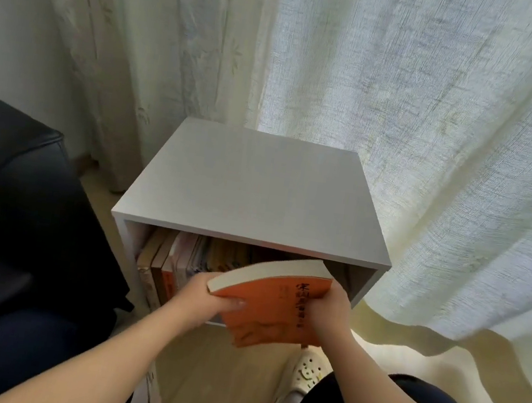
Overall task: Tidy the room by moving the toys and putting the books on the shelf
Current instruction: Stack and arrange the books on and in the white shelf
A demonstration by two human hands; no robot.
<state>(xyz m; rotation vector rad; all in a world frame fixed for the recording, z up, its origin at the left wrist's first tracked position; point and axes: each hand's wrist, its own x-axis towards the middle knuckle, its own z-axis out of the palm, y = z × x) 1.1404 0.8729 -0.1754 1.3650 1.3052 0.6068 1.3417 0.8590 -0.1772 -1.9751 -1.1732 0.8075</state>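
While gripped, orange book [273, 303] shows blurred characters.

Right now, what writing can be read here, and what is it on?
Orange book, cover: a column of large dark Chinese characters, too blurred to read for sure.
Same cover: a thinner column beside it, too small to read.
Shelved books, spines: marks too blurred to read.
Shelf, curtain: no text.
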